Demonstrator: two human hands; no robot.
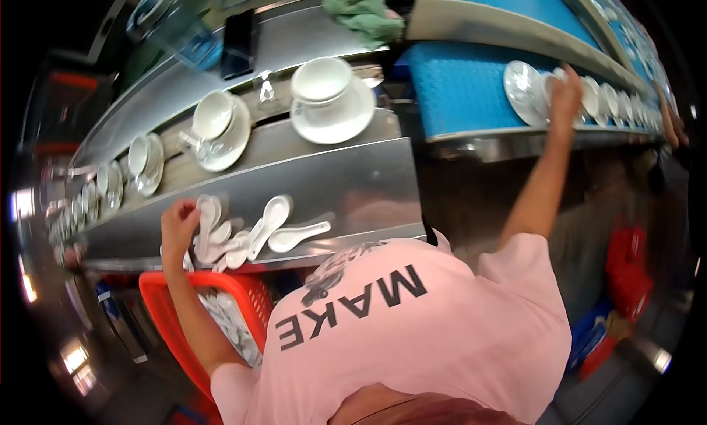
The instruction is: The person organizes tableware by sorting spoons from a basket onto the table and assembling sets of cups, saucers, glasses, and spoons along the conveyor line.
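My left hand (180,225) is over the steel ledge, fingers curled in against a white soup spoon (208,215). Beside it lie several more white soup spoons (274,215) in a loose pile. On the right, my right hand (565,97) reaches onto the blue belt (460,86), its fingers closed at the rim of a white bowl (549,90); the grip is partly blurred. A clear-wrapped plate (521,90) stands just left of it. On the steel counter, a white bowl (322,79) rests on a saucer (335,119).
More bowl-and-saucer sets (213,116) line the counter to the left. A red basket (261,307) holding white pieces stands below the ledge. Behind are a phone (238,43), a blue clear jug (177,31) and a green cloth (361,16). Stacked white dishes (610,101) continue along the belt.
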